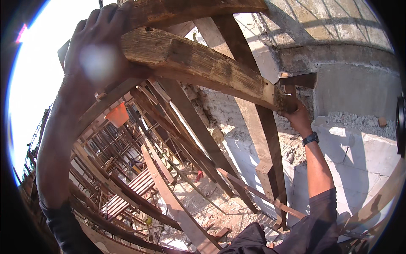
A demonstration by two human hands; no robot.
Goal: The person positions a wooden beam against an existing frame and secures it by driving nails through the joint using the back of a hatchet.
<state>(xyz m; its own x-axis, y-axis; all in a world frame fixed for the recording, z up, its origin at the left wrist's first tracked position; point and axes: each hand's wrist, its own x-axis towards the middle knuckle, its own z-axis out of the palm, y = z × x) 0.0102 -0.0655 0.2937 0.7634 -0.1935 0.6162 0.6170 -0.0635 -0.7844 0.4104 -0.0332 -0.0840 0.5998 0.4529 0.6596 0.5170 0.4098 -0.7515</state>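
A rough, weathered wooden beam [203, 63] slants across the upper middle, from beside my left hand down to my right. My left hand [99, 48] is raised high at the upper left, its fingers bent over the timber there; a lens glare blurs part of it. My right hand [299, 119] is closed around the handle of a hatchet [299, 80] at the beam's right end. The hatchet's blade points right, and the beam hides part of the grip. A nail [282, 94] sticks out of the beam just left of the handle.
Another dark timber [194, 9] crosses above. Upright posts [249, 106] stand behind the beam. A grey concrete wall [355, 91] with pale blocks [351, 156] is at right. Far below lie planks [129, 190], rubble [228, 216] and wooden scaffolding. An orange bucket [117, 114] hangs at left.
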